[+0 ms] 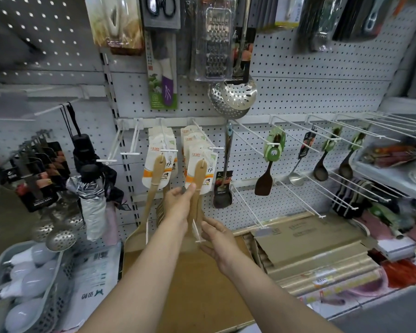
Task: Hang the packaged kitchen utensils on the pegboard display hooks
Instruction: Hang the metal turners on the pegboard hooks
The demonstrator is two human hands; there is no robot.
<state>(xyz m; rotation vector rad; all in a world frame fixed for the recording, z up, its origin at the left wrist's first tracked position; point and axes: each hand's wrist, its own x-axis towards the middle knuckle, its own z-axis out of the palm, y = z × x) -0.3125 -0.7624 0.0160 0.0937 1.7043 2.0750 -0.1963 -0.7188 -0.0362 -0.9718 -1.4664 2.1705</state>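
Observation:
Two bunches of packaged wooden spatulas hang on white pegboard hooks: a left bunch (157,169) and a right bunch (200,173), each with white-and-orange cards. My left hand (178,204) is raised to the right bunch and pinches the front spatula's handle just below its card, thumb on the wood. My right hand (217,239) is lower and to the right, fingers relaxed and spread beside the spatula blades, holding nothing. A lower white hook (197,233) pokes out between my two hands. The blades of the right bunch are mostly hidden behind my hands.
Bare white hooks (130,150) jut out left of the spatulas. A black spatula (222,188) and dark ladles (264,181) hang to the right. Skimmers (233,94) hang above, umbrellas (91,183) to the left. Cardboard boxes (305,239) lie below; a basket of bulbs (27,280) stands at lower left.

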